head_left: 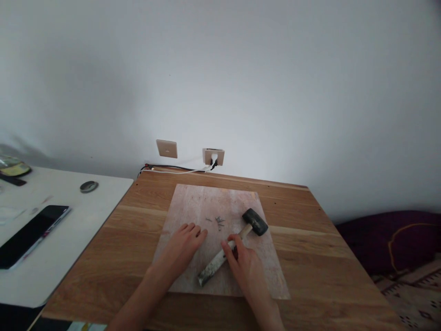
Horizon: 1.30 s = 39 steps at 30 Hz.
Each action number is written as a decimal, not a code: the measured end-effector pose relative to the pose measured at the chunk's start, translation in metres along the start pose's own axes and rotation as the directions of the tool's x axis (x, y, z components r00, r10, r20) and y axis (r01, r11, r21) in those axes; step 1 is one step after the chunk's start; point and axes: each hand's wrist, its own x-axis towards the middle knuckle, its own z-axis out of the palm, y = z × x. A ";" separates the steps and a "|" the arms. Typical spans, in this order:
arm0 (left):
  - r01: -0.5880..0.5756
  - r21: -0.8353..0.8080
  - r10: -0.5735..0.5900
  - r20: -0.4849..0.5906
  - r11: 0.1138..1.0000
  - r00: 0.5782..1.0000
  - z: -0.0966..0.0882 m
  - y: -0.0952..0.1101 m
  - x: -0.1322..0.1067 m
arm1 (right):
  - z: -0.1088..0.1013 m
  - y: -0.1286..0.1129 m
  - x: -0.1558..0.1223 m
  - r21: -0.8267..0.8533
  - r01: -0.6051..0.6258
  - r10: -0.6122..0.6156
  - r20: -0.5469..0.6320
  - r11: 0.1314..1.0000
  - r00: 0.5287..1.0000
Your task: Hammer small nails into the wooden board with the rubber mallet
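A rubber mallet (255, 222) with a black head and a pale, paint-worn handle lies diagonally on a thin whitish wooden board (188, 204). Its head points to the far right. My right hand (245, 259) is closed on the middle of the handle, thumb and fingers bent against it. Resting on the left part of the board, my left hand (187, 241) has its palm down and its fingers loosely stretched, with nothing visible in it. Just beyond its fingertips is a small pile of nails (219, 222), with a single one lying apart to the left.
Under the board is a wooden table (303, 262) against a white wall. Cables (179, 172) run along its back edge to a socket (214, 157). On the white table (86, 220) at left lie a phone (32, 234) and a small round lid (88, 186).
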 end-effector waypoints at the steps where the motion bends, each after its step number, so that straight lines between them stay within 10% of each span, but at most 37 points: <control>1: 0.012 -0.037 -0.013 -0.012 0.999 1.000 -0.001 0.001 0.003 | -0.001 0.001 0.000 0.049 -0.023 0.023 -0.007 0.999 1.000; 6: 0.040 -0.275 -0.075 -0.116 0.961 0.990 0.002 -0.004 0.032 | -0.012 0.015 -0.015 0.477 -0.202 0.236 -0.010 0.855 0.972; 12: -0.033 -0.522 -0.100 -0.225 0.852 0.969 0.006 -0.020 0.104 | -0.028 0.036 -0.038 0.916 -0.339 0.442 0.218 0.214 0.870; 16: -0.110 -0.619 -0.048 -0.232 0.777 0.971 0.020 -0.021 0.163 | -0.042 0.034 -0.037 0.880 -0.473 0.312 0.442 0.029 0.841; 26: -0.137 -0.665 0.042 -0.157 0.734 0.987 0.051 -0.001 0.236 | -0.043 0.043 -0.041 0.715 -0.397 0.504 0.072 0.576 0.861; 39: -0.080 -0.602 0.013 -0.114 0.795 0.993 0.046 0.007 0.230 | -0.040 0.066 -0.028 0.453 -0.276 0.343 -0.070 0.847 0.937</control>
